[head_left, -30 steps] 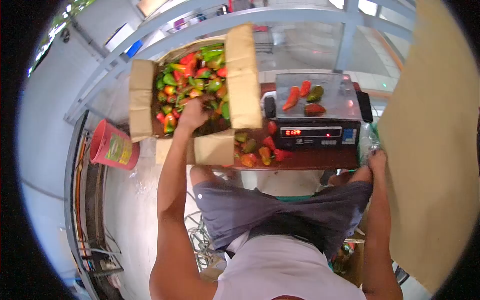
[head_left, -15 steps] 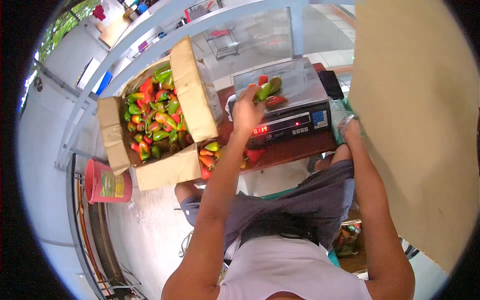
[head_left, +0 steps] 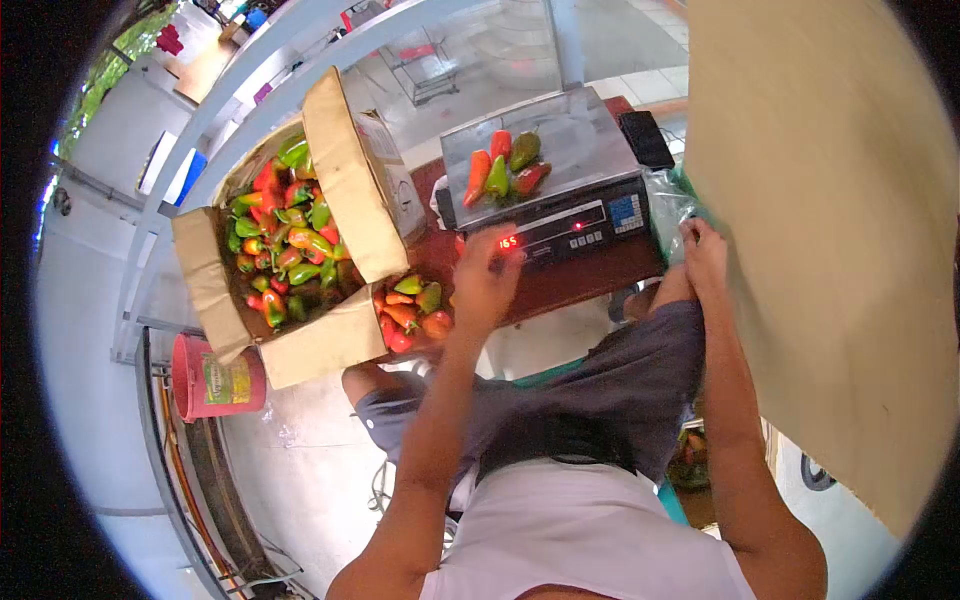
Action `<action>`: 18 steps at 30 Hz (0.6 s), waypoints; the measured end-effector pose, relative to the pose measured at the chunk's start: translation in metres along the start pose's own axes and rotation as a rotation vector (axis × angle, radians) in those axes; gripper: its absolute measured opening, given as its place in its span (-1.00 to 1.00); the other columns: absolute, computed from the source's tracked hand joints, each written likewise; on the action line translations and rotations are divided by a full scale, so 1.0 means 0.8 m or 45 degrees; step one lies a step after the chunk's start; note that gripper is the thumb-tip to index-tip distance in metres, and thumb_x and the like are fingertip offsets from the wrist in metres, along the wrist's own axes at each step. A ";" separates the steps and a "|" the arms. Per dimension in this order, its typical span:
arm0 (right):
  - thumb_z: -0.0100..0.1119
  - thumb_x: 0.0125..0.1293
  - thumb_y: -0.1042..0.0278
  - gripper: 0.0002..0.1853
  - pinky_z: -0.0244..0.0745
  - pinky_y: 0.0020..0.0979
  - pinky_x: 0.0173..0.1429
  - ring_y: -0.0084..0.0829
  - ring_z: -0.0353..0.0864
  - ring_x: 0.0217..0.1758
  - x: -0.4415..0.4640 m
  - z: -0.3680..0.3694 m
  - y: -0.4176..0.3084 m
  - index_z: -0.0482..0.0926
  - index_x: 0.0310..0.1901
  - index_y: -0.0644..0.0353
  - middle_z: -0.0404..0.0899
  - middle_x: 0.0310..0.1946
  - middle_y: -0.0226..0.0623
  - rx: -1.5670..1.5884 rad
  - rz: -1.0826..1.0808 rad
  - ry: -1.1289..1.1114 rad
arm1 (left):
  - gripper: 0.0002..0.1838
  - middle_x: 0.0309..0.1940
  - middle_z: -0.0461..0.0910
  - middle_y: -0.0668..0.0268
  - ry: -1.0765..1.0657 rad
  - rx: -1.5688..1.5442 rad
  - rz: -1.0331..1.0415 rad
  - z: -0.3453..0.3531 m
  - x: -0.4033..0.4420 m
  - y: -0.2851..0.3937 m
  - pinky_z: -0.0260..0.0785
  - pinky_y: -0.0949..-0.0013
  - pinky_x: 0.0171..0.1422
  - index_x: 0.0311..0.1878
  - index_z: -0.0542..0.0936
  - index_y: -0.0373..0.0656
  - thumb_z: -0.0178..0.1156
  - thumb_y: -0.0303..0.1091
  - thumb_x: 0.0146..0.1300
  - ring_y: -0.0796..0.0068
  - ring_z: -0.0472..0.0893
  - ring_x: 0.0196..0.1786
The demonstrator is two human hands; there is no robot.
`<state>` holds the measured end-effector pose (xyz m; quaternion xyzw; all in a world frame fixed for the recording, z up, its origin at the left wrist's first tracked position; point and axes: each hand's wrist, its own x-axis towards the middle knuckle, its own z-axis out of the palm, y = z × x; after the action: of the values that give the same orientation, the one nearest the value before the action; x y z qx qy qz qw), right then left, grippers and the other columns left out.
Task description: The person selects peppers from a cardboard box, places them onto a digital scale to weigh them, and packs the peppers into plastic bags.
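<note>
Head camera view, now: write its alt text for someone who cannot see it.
Five red and green peppers lie on the pan of a digital scale; a person's left hand hovers by its lit display, and the right hand holds a clear plastic bag. To the left sit an open cardboard box of peppers and loose peppers on the table.

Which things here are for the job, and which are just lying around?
Probably for the job:
peppers on the digital scale
cardboard box full of more peppers
clear plastic at the right hand

Probably just lying around:
pink bucket
metal rack in the background
</note>
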<state>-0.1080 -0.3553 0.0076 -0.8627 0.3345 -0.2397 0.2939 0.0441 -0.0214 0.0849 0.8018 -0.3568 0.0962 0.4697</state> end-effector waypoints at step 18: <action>0.23 0.49 0.32 -0.83 0.51 -0.49 -0.06 -0.62 0.55 -0.20 -0.106 -0.086 -0.111 0.58 -0.12 0.27 0.60 -0.30 -0.45 0.710 -0.046 -0.052 | -0.72 -0.16 0.69 0.18 -0.138 -0.598 -0.080 0.108 -0.028 0.130 0.53 0.28 -0.11 0.00 0.65 -0.16 0.36 -0.45 0.21 0.22 0.71 -0.16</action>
<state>-0.1676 -0.2642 0.0977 -0.7588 0.2343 -0.3105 0.5224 -0.0569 -0.1136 0.0985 0.6852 -0.3691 -0.0473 0.6261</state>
